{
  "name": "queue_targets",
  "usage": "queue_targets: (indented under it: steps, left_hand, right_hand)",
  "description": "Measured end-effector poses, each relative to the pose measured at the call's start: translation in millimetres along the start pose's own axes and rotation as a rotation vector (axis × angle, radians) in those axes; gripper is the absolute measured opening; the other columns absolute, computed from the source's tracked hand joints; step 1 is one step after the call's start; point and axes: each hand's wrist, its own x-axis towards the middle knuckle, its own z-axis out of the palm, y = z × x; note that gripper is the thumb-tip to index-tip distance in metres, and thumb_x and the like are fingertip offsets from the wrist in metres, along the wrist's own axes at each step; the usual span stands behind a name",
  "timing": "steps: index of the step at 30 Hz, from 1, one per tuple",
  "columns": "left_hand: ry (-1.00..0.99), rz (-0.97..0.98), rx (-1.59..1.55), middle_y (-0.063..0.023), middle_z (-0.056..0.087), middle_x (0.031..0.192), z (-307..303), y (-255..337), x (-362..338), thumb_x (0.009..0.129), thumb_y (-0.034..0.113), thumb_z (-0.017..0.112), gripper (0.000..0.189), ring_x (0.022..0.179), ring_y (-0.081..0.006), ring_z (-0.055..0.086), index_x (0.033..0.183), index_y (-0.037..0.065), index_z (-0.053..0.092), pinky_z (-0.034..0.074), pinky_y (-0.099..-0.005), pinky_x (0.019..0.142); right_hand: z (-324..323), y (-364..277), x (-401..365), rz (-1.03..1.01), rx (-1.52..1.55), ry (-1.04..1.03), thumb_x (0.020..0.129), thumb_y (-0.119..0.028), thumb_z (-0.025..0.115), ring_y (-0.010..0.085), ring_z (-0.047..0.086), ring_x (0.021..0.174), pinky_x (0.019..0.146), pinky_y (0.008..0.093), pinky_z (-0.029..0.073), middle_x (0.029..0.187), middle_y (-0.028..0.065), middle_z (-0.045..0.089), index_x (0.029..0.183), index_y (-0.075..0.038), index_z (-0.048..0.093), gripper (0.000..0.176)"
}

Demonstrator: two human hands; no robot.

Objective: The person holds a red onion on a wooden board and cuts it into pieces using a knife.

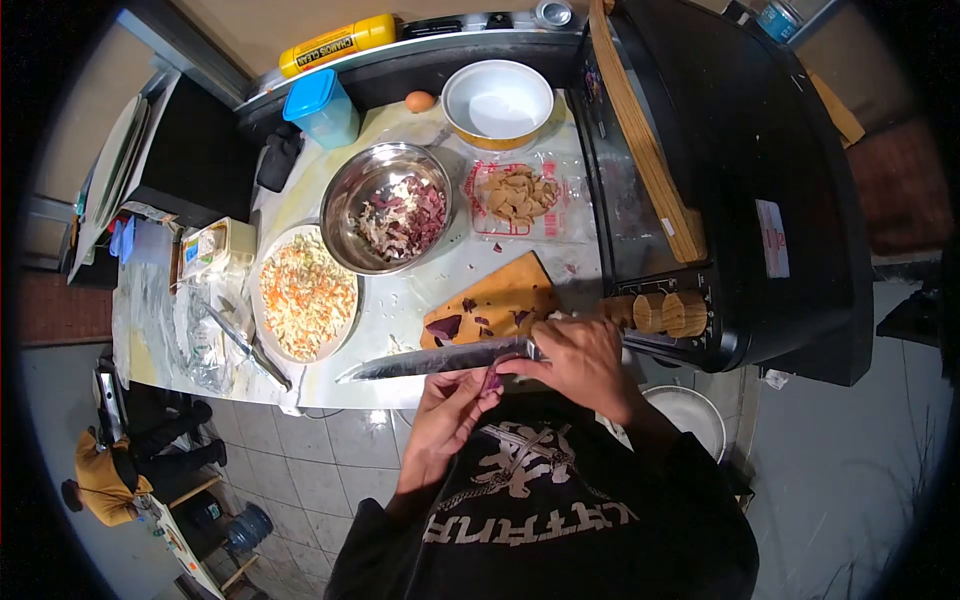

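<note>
Two hands engaged on knife and purple piece

The knife [440, 360] is gripped at its handle by the right hand [578, 362], with the fingers closed around it. The blade is held roughly level, pointing toward the person's left, above the near edge of the counter [400, 300]. A small purple piece [491, 380] is pinched between the fingertips of the left hand [448, 412] and is held against the underside of the blade, close to the handle.

Just beyond the blade, a wooden cutting board [505, 285] is laid on the counter, with several purple scraps [445, 326] on it. Farther back, a steel bowl [345, 190] of chopped purple and pale bits is set beside a plate [275, 345] of shredded orange and white vegetables. A plastic bag [515, 195] of tan pieces, a white bowl [497, 105] and an egg [420, 101] are positioned behind these. A black appliance [740, 180] with wooden knobs [668, 312] is located at the person's right.
</note>
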Motion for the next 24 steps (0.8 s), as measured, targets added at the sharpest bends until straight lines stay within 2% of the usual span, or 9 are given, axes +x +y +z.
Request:
queue_targets:
  steps: [1, 3, 4, 5, 7, 10, 17, 22, 24]
  left_hand:
    - [-0.004, -0.003, 0.001, -0.0135, 0.06, 0.109, 1.9, -1.0, 1.0, 0.088, 0.005, 0.058, 0.045, 0.086, -0.0169, 0.063, 0.129, -0.005, 0.042, 0.055, -0.0258, 0.074]
    - [0.074, 0.126, -0.078, -0.0137, 0.06, 0.108, 10.3, 0.9, -2.7, 0.091, 0.007, 0.054, 0.04, 0.089, -0.0175, 0.063, 0.128, -0.003, 0.044, 0.055, -0.0251, 0.074]
    - [0.098, 0.164, -0.155, -0.0137, 0.061, 0.104, 21.7, 9.5, 1.1, 0.093, 0.011, 0.051, 0.037, 0.089, -0.0178, 0.064, 0.127, -0.001, 0.046, 0.055, -0.0253, 0.075]
    - [0.07, 0.146, -0.173, -0.0124, 0.061, 0.102, 30.6, 16.9, 2.6, 0.095, 0.018, 0.05, 0.037, 0.089, -0.0177, 0.063, 0.127, 0.001, 0.046, 0.055, -0.0275, 0.077]
    - [0.11, 0.122, -0.082, -0.0119, 0.06, 0.103, 17.6, 13.9, 5.1, 0.096, 0.022, 0.049, 0.039, 0.09, -0.0184, 0.063, 0.129, 0.001, 0.044, 0.055, -0.0308, 0.079]
    - [0.063, 0.147, -0.155, -0.0109, 0.06, 0.104, 19.8, 8.9, 4.4, 0.097, 0.026, 0.048, 0.04, 0.091, -0.0182, 0.063, 0.128, 0.001, 0.045, 0.054, -0.032, 0.08]
    - [0.055, 0.161, -0.154, -0.0092, 0.06, 0.102, 16.7, 4.4, 6.1, 0.097, 0.026, 0.049, 0.04, 0.092, -0.0172, 0.062, 0.129, 0.002, 0.044, 0.052, -0.0314, 0.081]
    - [0.007, 0.17, -0.163, -0.009, 0.059, 0.104, 10.9, 1.0, 5.4, 0.092, 0.015, 0.055, 0.044, 0.086, -0.016, 0.06, 0.131, 0.0, 0.041, 0.052, -0.0297, 0.079]
    - [0.045, 0.164, -0.182, -0.009, 0.059, 0.102, 13.0, 1.0, 3.8, 0.091, 0.013, 0.056, 0.046, 0.084, -0.0159, 0.06, 0.132, 0.0, 0.04, 0.053, -0.0295, 0.078]
  right_hand:
    - [-1.3, 1.7, 1.0, 0.004, -0.003, 0.001, 0.078, -0.06, 0.06, 0.0243, 0.058, 0.048, 0.049, 0.0359, 0.043, 0.055, 0.0057, 0.056, 0.07, -0.009, 0.059, 0.052]
    - [-1.6, 0.8, -0.2, -0.068, 0.071, -0.068, 0.078, -0.059, 0.06, 0.0239, 0.058, 0.048, 0.049, 0.0359, 0.043, 0.053, 0.0064, 0.056, 0.071, -0.008, 0.06, 0.051]
    - [2.0, -2.6, -3.8, -0.037, 0.148, -0.075, 0.074, -0.056, 0.066, 0.026, 0.059, 0.057, 0.056, 0.0396, 0.041, 0.058, 0.0069, 0.057, 0.069, -0.008, 0.058, 0.049]
    - [1.9, -4.7, -5.2, -0.046, 0.144, -0.076, 0.074, -0.056, 0.066, 0.026, 0.059, 0.057, 0.056, 0.0396, 0.041, 0.058, 0.0069, 0.057, 0.069, -0.008, 0.058, 0.049]
    - [2.7, -8.4, -6.3, 0.022, 0.254, -0.215, 0.075, -0.054, 0.067, 0.0276, 0.06, 0.059, 0.057, 0.0396, 0.042, 0.058, 0.0083, 0.058, 0.072, -0.007, 0.06, 0.048]
    - [3.5, -8.7, -5.2, 0.071, 0.29, -0.265, 0.076, -0.052, 0.067, 0.0312, 0.059, 0.058, 0.057, 0.0408, 0.042, 0.058, 0.0105, 0.058, 0.071, -0.006, 0.06, 0.047]
    - [3.5, -7.7, -4.2, 0.117, 0.396, -0.268, 0.075, -0.051, 0.069, 0.0351, 0.059, 0.057, 0.059, 0.0424, 0.044, 0.056, 0.0144, 0.058, 0.07, -0.004, 0.059, 0.047]
    - [3.9, -6.7, -5.8, 0.144, 0.33, -0.277, 0.074, -0.05, 0.07, 0.0332, 0.058, 0.057, 0.058, 0.0412, 0.042, 0.056, 0.0127, 0.057, 0.07, -0.005, 0.06, 0.046]
    - [5.3, -6.2, -7.0, 0.15, 0.274, -0.278, 0.074, -0.049, 0.071, 0.0324, 0.058, 0.057, 0.058, 0.0407, 0.041, 0.056, 0.0119, 0.056, 0.07, -0.005, 0.06, 0.046]
